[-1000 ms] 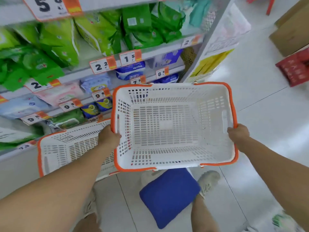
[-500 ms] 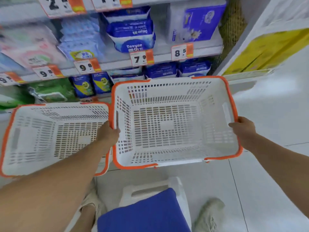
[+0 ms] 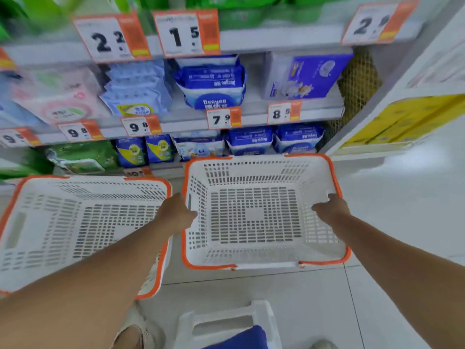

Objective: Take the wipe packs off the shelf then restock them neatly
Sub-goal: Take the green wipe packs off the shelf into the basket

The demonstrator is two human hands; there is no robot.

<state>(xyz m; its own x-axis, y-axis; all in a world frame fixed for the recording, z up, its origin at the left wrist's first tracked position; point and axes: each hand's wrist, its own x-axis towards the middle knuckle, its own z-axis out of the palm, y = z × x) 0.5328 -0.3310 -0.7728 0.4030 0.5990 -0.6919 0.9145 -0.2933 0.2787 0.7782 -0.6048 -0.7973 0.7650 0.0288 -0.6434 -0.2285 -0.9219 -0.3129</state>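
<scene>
Blue and white wipe packs (image 3: 211, 81) lie stacked on the middle shelf (image 3: 251, 117). More blue packs (image 3: 249, 141) stand on the bottom shelf just behind the baskets. A white basket with an orange rim (image 3: 264, 265) sits low in front of the shelf, empty. My left hand (image 3: 176, 214) grips its left rim. My right hand (image 3: 331, 207) grips its right rim. Whether the basket rests on the floor I cannot tell.
A second empty white and orange basket (image 3: 75, 181) stands to the left, touching the first. Green packs (image 3: 80, 154) and pink packs (image 3: 57, 96) fill the left shelves. A white stool with a blue cushion (image 3: 226, 321) is near my feet. Tiled floor opens to the right.
The basket in both hands has come down beside the left basket in front of the bottom shelf. The view has dropped and moved closer to the shelves.
</scene>
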